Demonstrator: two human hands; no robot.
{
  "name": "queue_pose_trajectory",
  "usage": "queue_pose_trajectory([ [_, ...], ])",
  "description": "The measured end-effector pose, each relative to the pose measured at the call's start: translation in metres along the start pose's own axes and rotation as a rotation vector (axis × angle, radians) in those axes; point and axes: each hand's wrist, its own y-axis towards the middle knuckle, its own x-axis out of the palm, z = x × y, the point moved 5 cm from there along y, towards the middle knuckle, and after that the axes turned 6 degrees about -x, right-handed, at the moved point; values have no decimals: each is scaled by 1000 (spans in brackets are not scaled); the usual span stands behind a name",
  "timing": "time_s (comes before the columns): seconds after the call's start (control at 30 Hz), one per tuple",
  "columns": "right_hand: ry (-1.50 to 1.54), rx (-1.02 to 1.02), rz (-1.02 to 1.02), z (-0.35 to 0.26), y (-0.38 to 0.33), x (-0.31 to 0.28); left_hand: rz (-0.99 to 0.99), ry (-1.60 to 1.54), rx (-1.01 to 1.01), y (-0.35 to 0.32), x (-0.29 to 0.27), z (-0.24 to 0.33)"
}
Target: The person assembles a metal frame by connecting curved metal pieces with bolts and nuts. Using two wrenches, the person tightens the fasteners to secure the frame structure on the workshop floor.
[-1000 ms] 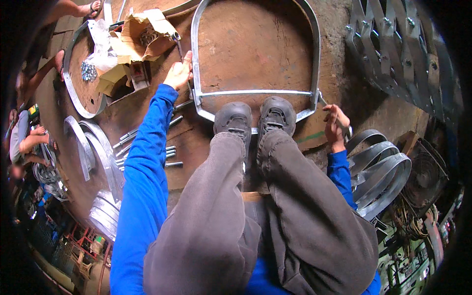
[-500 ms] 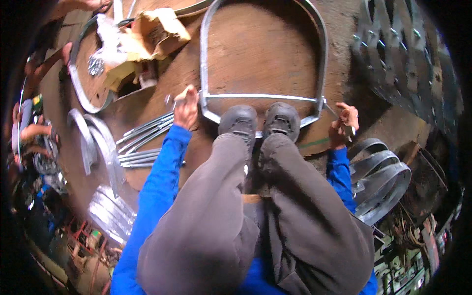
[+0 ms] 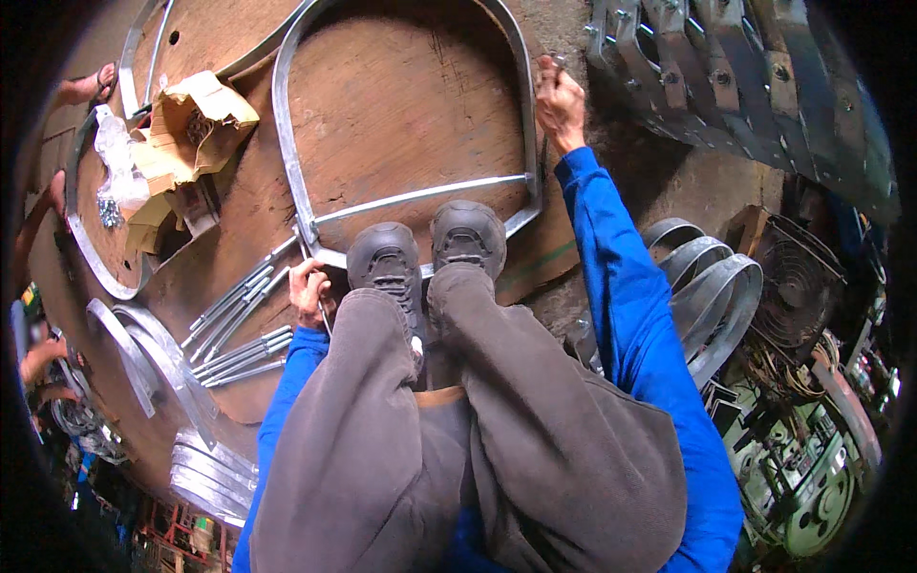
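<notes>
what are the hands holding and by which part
Left hand: a slim metal tool, gripped partway along its shaft. Right hand: another metal tool, exact grip point hidden.

A metalworking workshop: a silver D-shaped metal frame (image 3: 284,107) lies between the left grip (image 3: 310,294) and the right grip (image 3: 562,103), silver metal rods (image 3: 246,350) just left of the left grip, and curved grey flat metal bands (image 3: 745,304) nearer the body than the right grip. Dark angled metal strips (image 3: 734,48) studded with bolts (image 3: 723,76) sit right of the right grip.

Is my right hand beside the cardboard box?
No, your right hand is right of the metal frame, and the cardboard box lies left of it.
</notes>
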Motion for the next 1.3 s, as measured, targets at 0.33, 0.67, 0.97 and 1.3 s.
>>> queue_pose_trajectory([
  [0.33,41,-302,74,-99,-67,-96,-30,-380,-387,75,-66,26],
  [0.67,69,-363,38,-100,-157,-99,-553,-319,-905,181,-25,-63],
  [0.97,154,-351,-30,-111,-128,-80,-632,-246,-840,199,-5,-63],
  [1.3,154,-437,231,-145,-124,-62,-586,-331,-935,165,8,-125],
])
